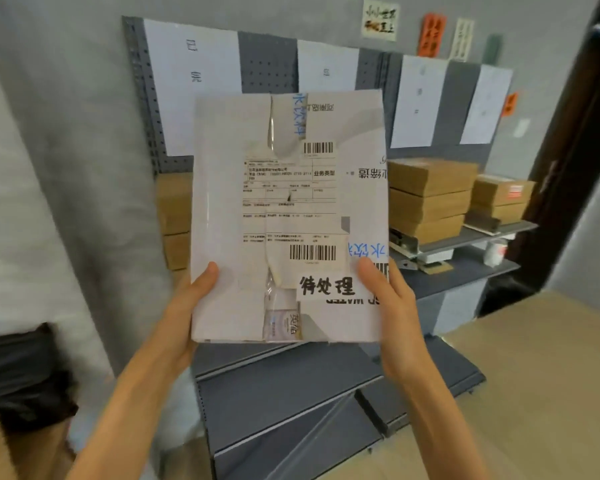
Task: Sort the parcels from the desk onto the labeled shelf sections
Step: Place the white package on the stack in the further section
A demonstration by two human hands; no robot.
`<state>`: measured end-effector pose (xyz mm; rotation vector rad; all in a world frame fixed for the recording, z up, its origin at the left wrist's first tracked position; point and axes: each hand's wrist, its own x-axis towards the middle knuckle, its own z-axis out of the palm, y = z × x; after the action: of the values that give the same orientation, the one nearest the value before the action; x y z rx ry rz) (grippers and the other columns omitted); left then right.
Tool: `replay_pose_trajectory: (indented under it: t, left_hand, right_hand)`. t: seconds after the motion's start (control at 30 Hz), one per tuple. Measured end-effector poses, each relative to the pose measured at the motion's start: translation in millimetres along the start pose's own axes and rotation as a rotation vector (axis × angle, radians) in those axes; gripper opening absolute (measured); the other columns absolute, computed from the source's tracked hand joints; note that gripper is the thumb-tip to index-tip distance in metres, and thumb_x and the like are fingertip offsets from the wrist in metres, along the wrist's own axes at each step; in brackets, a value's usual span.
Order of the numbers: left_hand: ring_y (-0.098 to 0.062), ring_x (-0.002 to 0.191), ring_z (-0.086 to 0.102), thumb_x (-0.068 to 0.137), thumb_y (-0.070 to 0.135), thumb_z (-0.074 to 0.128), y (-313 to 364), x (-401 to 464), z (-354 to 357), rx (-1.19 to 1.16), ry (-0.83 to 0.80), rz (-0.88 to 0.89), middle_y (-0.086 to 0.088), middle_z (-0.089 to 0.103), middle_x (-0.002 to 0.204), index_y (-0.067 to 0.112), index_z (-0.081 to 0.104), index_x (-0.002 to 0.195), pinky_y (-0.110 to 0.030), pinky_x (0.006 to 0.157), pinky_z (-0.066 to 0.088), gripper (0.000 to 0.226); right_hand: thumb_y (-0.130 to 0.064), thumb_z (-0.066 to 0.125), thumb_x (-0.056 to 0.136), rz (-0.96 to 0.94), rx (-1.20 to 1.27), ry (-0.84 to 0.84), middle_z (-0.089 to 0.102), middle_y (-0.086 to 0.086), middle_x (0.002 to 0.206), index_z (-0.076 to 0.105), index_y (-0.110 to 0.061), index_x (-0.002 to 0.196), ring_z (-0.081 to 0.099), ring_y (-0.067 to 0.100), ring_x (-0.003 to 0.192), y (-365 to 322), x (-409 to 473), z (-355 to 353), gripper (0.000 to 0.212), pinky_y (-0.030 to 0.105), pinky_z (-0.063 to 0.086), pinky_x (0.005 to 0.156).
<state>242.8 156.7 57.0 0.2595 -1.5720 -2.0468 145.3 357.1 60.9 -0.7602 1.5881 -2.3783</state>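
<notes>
Two bare hands were closest to me, and they held up a flat white paper-wrapped parcel [288,216] in front of the shelf. My left hand [184,313] gripped the parcel's lower left edge, with the thumb lying on the front and the other fingers hidden behind. My right hand [392,306] gripped the lower right edge the same way, thumb on the front near a white sticker with black handwritten signs [328,286]. The parcel stood almost upright, and it touched nothing but my hands. It had a printed shipping label [290,199] in the middle, with one barcode near the top and one lower down. Clear tape ran down its middle. Behind the parcel stood a grey metal shelf unit with a holed back panel [267,64]. White paper sheets with signs [191,84] hung along that panel, one for each section. On the right part of the shelf, a stack of three flat brown cardboard boxes [430,199] sat on a grey ledge. Just beside it, farther right, lay a smaller stack of brown cardboard boxes [501,200]. More brown boxes [174,220] peeked out to the left of the parcel, partly hidden by it. Low down, a dark grey bottom shelf [291,393] lay under my arms. Small paper notes [380,20] were stuck on the grey wall above the shelf.
</notes>
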Motion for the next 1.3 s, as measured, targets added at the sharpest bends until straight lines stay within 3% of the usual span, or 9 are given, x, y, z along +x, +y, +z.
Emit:
replay_pose_trajectory:
  t: [0.23, 0.4, 0.5, 0.57, 0.67, 0.8, 0.97, 1.13, 1.3]
  left_hand:
    - [-0.007, 0.072, 0.071, 0.01, 0.063, 0.086, -45.2, 37.4, 122.0, -0.001, -0.257, -0.044, 0.007, 0.075, 0.083, 0.023, 0.06, 0.11, -0.019, 0.053, 0.054, 0.11]
    - [-0.01, 0.082, 0.071, 0.042, 0.049, 0.084, -95.5, 74.6, 204.6, -0.021, -0.375, -0.093, 0.007, 0.074, 0.094, 0.028, 0.059, 0.115, -0.02, 0.058, 0.055, 0.081]
    - [-0.009, 0.079, 0.07, 0.036, 0.051, 0.085, -124.0, 103.9, 257.7, -0.028, -0.4, -0.122, 0.01, 0.075, 0.088, 0.027, 0.062, 0.11, -0.018, 0.057, 0.053, 0.082]
    - [-0.007, 0.076, 0.07, 0.044, 0.045, 0.081, -140.2, 126.1, 292.3, -0.047, -0.414, -0.139, 0.011, 0.074, 0.085, 0.022, 0.061, 0.116, -0.018, 0.056, 0.053, 0.078]
    - [-0.005, 0.072, 0.07, 0.027, 0.057, 0.087, -162.0, 159.5, 343.6, -0.077, -0.457, -0.157, 0.01, 0.075, 0.084, 0.022, 0.06, 0.115, -0.018, 0.054, 0.053, 0.098]
    - [-0.012, 0.09, 0.07, 0.03, 0.058, 0.087, -185.5, 188.6, 416.4, -0.078, -0.553, -0.162, 0.006, 0.073, 0.104, 0.026, 0.058, 0.123, -0.026, 0.068, 0.054, 0.103]
    - [-0.013, 0.085, 0.071, 0.058, 0.043, 0.073, -207.5, 203.7, 506.0, -0.06, -0.686, -0.203, 0.002, 0.074, 0.101, 0.024, 0.059, 0.122, -0.026, 0.065, 0.054, 0.068]
    - [-0.014, 0.093, 0.07, 0.037, 0.063, 0.083, -230.9, 210.4, 586.3, -0.023, -0.814, -0.202, 0.001, 0.071, 0.109, 0.029, 0.053, 0.13, -0.025, 0.063, 0.057, 0.103]
    - [-0.019, 0.1, 0.068, 0.034, 0.072, 0.081, -255.2, 213.8, 668.3, -0.028, -0.807, -0.191, 0.001, 0.07, 0.112, 0.033, 0.052, 0.127, -0.03, 0.067, 0.057, 0.105]
  right_hand:
    - [-0.039, 0.064, 0.079, -0.062, -0.098, 0.26, 0.073, 0.004, 0.106, 0.06, -0.024, 0.121, 0.071, 0.021, 0.091, -30.7, -6.4, -113.3, 0.044, 0.026, 0.057, 0.068]
    - [-0.037, 0.059, 0.075, -0.098, -0.124, 0.396, 0.074, 0.001, 0.101, 0.061, -0.023, 0.117, 0.072, 0.014, 0.083, -37.1, 7.5, -193.5, 0.044, 0.022, 0.055, 0.063]
    - [-0.037, 0.06, 0.075, -0.087, -0.151, 0.454, 0.074, 0.002, 0.102, 0.061, -0.022, 0.118, 0.071, 0.014, 0.085, -40.8, 33.3, -243.8, 0.046, 0.022, 0.054, 0.064]
    - [-0.037, 0.06, 0.075, -0.084, -0.174, 0.48, 0.074, 0.002, 0.102, 0.062, -0.02, 0.117, 0.071, 0.014, 0.085, -45.3, 55.4, -276.1, 0.045, 0.022, 0.054, 0.064]
    - [-0.039, 0.06, 0.075, -0.084, -0.201, 0.514, 0.074, 0.001, 0.103, 0.062, -0.019, 0.117, 0.071, 0.014, 0.087, -55.8, 84.1, -322.9, 0.046, 0.022, 0.054, 0.065]
    - [-0.041, 0.059, 0.076, -0.099, -0.243, 0.583, 0.074, -0.001, 0.104, 0.062, -0.022, 0.118, 0.071, 0.013, 0.088, -76.4, 100.9, -382.8, 0.047, 0.02, 0.054, 0.064]
    - [-0.042, 0.058, 0.077, -0.133, -0.293, 0.678, 0.073, -0.002, 0.106, 0.062, -0.022, 0.119, 0.07, 0.012, 0.091, -107.3, 104.8, -454.5, 0.047, 0.019, 0.053, 0.066]
    - [-0.041, 0.058, 0.075, -0.176, -0.313, 0.725, 0.074, -0.001, 0.102, 0.063, -0.021, 0.116, 0.071, 0.011, 0.087, -134.0, 110.9, -531.8, 0.046, 0.019, 0.053, 0.063]
    - [-0.044, 0.059, 0.075, -0.181, -0.326, 0.717, 0.074, -0.001, 0.103, 0.064, -0.021, 0.116, 0.07, 0.012, 0.088, -153.9, 127.6, -620.7, 0.047, 0.02, 0.053, 0.063]
